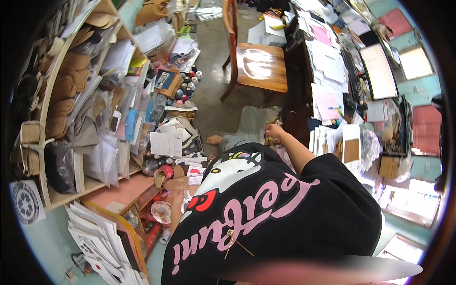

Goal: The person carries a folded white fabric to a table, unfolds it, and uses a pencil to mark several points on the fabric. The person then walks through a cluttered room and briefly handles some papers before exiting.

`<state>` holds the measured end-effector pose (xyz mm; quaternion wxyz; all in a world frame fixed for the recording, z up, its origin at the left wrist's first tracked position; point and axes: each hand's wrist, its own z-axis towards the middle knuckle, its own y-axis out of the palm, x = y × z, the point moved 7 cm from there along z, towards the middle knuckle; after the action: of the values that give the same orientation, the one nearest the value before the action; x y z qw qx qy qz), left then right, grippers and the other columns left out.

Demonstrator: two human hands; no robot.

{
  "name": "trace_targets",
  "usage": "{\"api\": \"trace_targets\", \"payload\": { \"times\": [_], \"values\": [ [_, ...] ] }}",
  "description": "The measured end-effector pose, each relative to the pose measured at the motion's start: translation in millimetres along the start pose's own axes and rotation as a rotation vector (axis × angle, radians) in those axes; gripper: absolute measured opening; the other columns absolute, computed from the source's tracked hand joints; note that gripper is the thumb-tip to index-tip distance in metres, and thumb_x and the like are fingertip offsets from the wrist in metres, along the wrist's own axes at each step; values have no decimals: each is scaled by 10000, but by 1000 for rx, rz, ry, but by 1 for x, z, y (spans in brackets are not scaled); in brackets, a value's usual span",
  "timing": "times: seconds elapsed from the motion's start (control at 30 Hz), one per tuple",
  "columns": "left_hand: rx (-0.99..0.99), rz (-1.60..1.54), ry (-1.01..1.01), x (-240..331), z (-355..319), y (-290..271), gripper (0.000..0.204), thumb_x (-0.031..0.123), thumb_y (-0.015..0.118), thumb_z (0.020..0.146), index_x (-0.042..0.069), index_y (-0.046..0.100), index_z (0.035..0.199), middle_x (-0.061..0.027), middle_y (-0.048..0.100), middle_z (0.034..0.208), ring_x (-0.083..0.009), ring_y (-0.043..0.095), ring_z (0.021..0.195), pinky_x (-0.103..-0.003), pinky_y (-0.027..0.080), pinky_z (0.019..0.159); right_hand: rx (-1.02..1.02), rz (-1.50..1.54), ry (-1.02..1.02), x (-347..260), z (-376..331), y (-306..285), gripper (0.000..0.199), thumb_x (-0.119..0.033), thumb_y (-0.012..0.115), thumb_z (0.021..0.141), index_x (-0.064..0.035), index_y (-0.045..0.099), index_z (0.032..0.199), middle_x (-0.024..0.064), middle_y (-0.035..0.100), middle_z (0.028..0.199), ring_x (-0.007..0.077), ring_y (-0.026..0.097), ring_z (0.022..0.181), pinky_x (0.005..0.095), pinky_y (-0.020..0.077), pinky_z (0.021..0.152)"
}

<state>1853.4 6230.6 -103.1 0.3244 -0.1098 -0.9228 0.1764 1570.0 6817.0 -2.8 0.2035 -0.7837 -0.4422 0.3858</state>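
Observation:
My left hand (177, 183) reaches down to the left among clutter on the floor and closes on a tan roll-like thing (159, 176) with a reddish opening. Around it lie cards with red marks (194, 171) and a round patterned disc (161, 212). My right hand (274, 130) is stretched forward to the edge of the dark desk (295, 121), fingers curled, with a small yellow-green thing (269, 138) just under it. Whether it grips that thing is unclear. My black shirt (266, 213) hides my lap. A bare foot (214, 139) pokes out ahead.
A wooden chair (260, 66) stands ahead. The desk on the right is piled with papers (327, 71), a monitor (378, 71) behind them. Left shelves (71, 85) hold tan sole-shaped pieces and bagged sheets. Thread spools (187, 88) and paper stacks (99, 242) crowd the floor.

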Motion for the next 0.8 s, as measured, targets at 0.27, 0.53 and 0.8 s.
{"api": "trace_targets", "payload": {
  "times": [0.27, 0.53, 0.8],
  "values": [
    [69, 5, 55, 94, 35, -23, 351, 234, 630, 903, 3, 640, 1166, -87, 687, 992, -180, 634, 862, -298, 490, 806, -155, -180, 238, 106, -90, 38, 440, -314, 619, 786, -46, 672, 1130, 199, 654, 1139, 336, 628, 1058, 406, 486, 923],
    [-291, 351, 388, 121, 78, 23, 411, 286, 546, 950, -30, 603, 1206, -82, 681, 936, -149, 627, 825, -240, 473, 729, -44, 6, 329, 159, -92, 53, 388, -279, 668, 810, -33, 669, 1110, 159, 706, 986, 262, 680, 880, 371, 530, 785],
    [-190, 163, 147, 174, 42, 69, 420, 233, 596, 917, -47, 583, 1230, -148, 646, 1161, -207, 606, 1058, -322, 464, 918, 5, 274, 213, 116, -78, 22, 438, -216, 634, 815, -1, 619, 1196, 175, 679, 1100, 287, 654, 1015, 360, 496, 897]
  ]
}}
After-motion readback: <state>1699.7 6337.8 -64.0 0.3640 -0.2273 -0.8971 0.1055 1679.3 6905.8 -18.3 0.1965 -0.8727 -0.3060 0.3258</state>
